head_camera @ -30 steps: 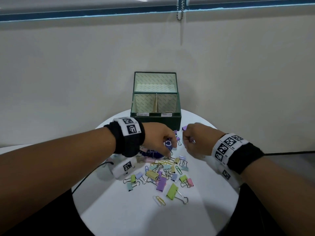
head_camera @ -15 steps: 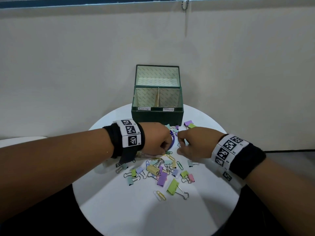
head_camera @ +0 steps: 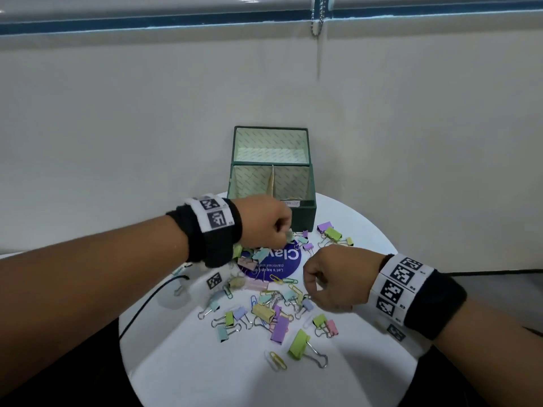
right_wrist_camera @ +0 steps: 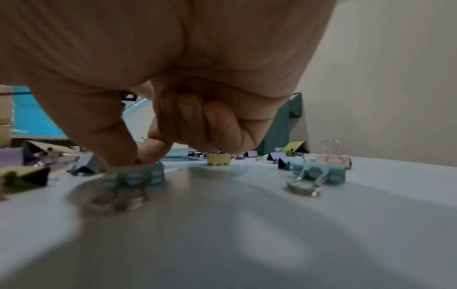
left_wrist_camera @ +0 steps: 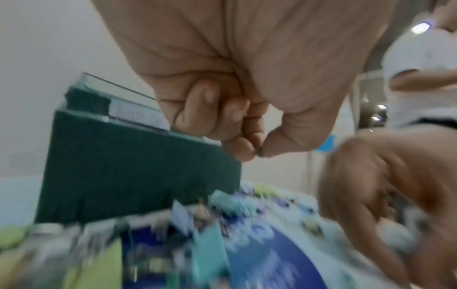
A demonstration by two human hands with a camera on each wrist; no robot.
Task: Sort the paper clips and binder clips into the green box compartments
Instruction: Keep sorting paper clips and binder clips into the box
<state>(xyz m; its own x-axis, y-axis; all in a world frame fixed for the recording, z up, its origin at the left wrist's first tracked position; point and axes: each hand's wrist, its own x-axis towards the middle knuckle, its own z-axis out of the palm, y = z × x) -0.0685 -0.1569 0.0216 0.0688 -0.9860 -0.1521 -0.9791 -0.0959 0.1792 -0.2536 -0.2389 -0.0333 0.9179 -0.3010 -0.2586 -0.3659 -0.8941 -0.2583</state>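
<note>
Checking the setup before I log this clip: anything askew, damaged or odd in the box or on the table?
One thing: the divider inside the green box leans and looks crumpled instead of standing straight. Otherwise the clips lie loose over the white table and its blue sticker, as expected mid-sort.

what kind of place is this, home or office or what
Probably an office or workroom, not a home: a small round white table against a plain wall, a window blind's bead chain above, ceiling lights and another person behind.
</note>
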